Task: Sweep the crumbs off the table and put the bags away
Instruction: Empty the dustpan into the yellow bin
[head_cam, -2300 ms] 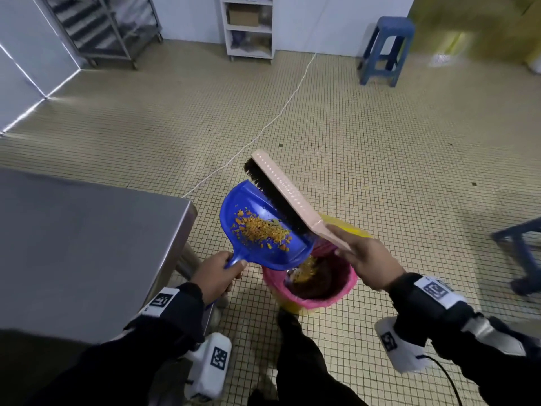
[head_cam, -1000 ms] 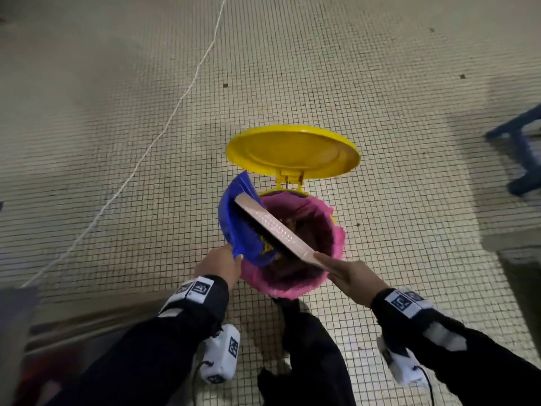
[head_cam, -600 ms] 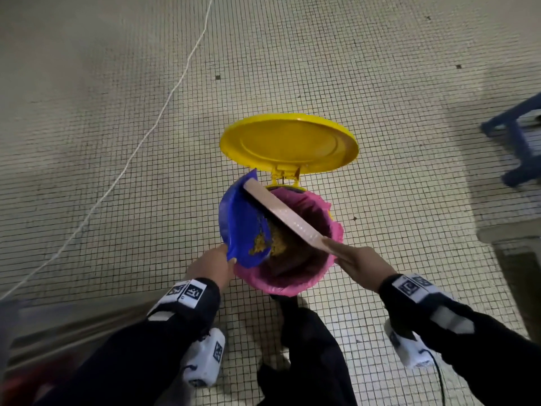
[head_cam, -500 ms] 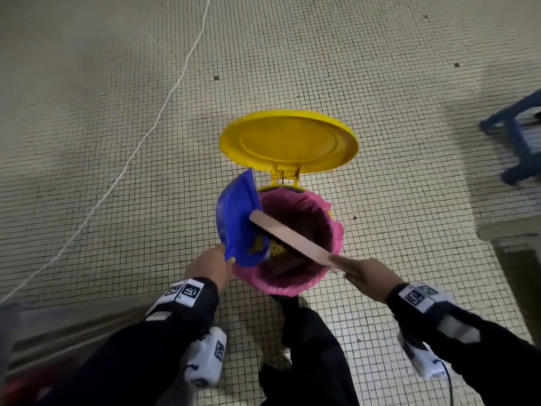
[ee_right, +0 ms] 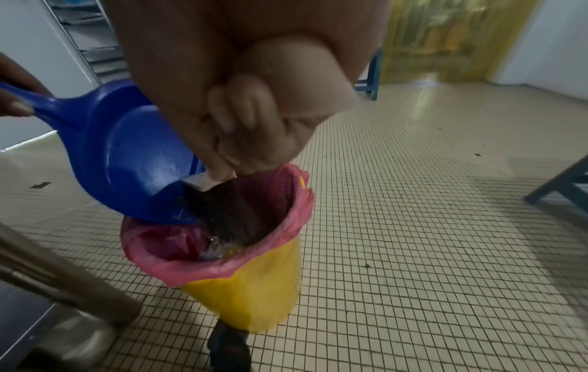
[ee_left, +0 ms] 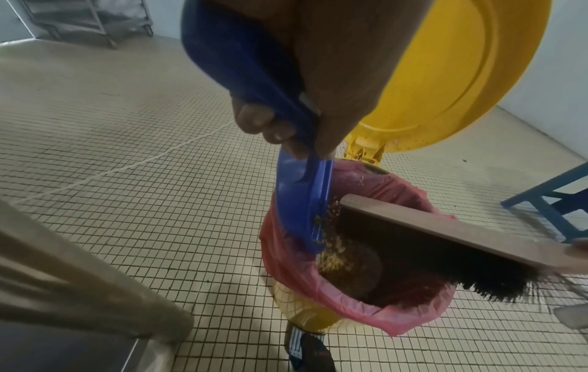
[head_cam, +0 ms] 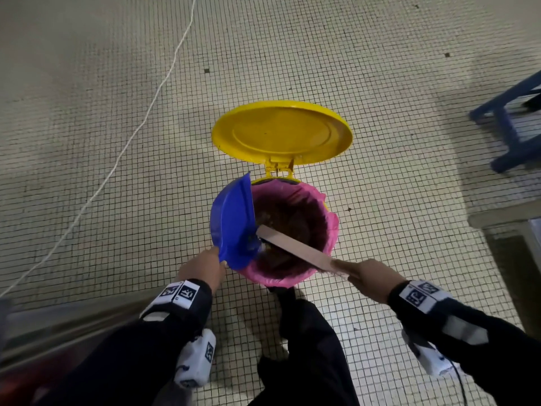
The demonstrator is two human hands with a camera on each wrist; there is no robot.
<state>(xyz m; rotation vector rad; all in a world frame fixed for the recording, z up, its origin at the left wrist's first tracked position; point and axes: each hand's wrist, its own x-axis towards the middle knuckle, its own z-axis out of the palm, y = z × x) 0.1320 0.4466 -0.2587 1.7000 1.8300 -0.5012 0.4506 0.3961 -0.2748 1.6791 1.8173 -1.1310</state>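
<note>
My left hand (head_cam: 202,269) grips the handle of a blue dustpan (head_cam: 232,221), tipped steeply over the left rim of a yellow pedal bin (head_cam: 295,232) lined with a pink bag (head_cam: 332,227). My right hand (head_cam: 370,278) grips a wooden hand brush (head_cam: 295,247), whose black bristles (ee_left: 429,266) reach across the bin mouth to the pan's lower edge. Orange crumbs (ee_left: 331,256) fall from the dustpan (ee_left: 302,201) into the bag. In the right wrist view the dustpan (ee_right: 127,161) looks nearly bare, with the brush tip (ee_right: 203,182) at its lip above the bin (ee_right: 251,294).
The yellow lid (head_cam: 281,131) stands open behind the bin. A white cord (head_cam: 123,150) runs across the tiled floor. A blue stool frame (head_cam: 509,124) is at the right. The steel table's leg (ee_right: 60,279) and edge (head_cam: 58,317) lie at the lower left.
The view dropped from the table to the bin. The dustpan tipped from nearly level and full to steep over the bin; the brush swept down along it and most crumbs went into the bag.
</note>
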